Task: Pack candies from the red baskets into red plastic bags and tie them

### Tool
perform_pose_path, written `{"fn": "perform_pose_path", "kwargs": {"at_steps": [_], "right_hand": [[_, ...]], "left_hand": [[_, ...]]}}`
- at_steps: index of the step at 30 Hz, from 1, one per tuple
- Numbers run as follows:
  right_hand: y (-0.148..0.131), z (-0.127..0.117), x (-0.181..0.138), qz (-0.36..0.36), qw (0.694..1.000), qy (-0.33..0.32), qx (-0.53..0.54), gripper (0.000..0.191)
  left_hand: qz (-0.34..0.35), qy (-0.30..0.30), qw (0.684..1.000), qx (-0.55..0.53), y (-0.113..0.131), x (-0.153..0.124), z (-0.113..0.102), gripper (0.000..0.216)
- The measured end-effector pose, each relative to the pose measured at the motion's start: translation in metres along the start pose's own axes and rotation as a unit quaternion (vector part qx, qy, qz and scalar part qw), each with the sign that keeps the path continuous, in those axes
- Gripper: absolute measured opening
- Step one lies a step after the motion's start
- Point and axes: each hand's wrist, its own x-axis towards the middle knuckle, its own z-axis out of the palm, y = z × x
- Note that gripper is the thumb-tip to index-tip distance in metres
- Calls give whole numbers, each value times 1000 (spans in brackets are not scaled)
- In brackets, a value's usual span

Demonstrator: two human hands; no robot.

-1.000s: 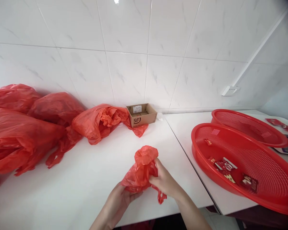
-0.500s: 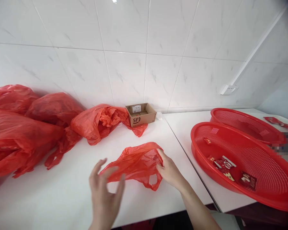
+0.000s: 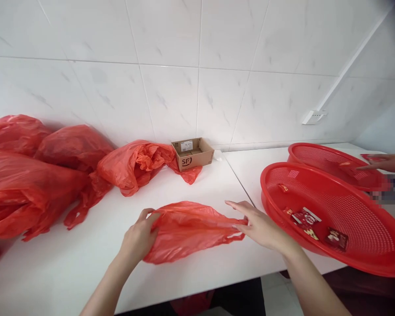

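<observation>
A thin red plastic bag (image 3: 191, 230) is stretched sideways just above the white table, its handle end to the right. My left hand (image 3: 140, 237) grips the bag's left end, fingers curled over the edge. At the handle end, my right hand (image 3: 261, 224) pinches the bunched plastic near the thumb, while its upper fingers stretch out. The near basket, a red perforated one (image 3: 266, 188), stands just right of my right hand and holds several small packets, among them a dark red packet (image 3: 336, 238).
Filled red bags (image 3: 36, 184) crowd the table's left side, with a crumpled red bag (image 3: 134, 166) beside a small cardboard box (image 3: 194, 153) at the wall. Behind the near basket is a second red basket (image 3: 316, 151); another person's hand (image 3: 378, 163) reaches over it.
My left hand has taken hold of the bag's left end. My right hand has moved right, drawing the bag out lengthwise. The other person's hand has come in over the far basket.
</observation>
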Motion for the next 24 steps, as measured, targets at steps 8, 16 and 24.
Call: {"fn": "perform_pose_path", "kwargs": {"at_steps": [8,16,24], "right_hand": [[56,-59,-75,119,928,212,-282,61],[24,-35,-22,139,920,180,-318,52],[-1,-69,50,-27,985,122,-120,63]], "left_hand": [[-15,-31,956,-290,-32,-36,-4,37],[-52,-112,912,-390,-15,-42,0,54],[-64,-18,911,-408,34,-57,5,51]]}}
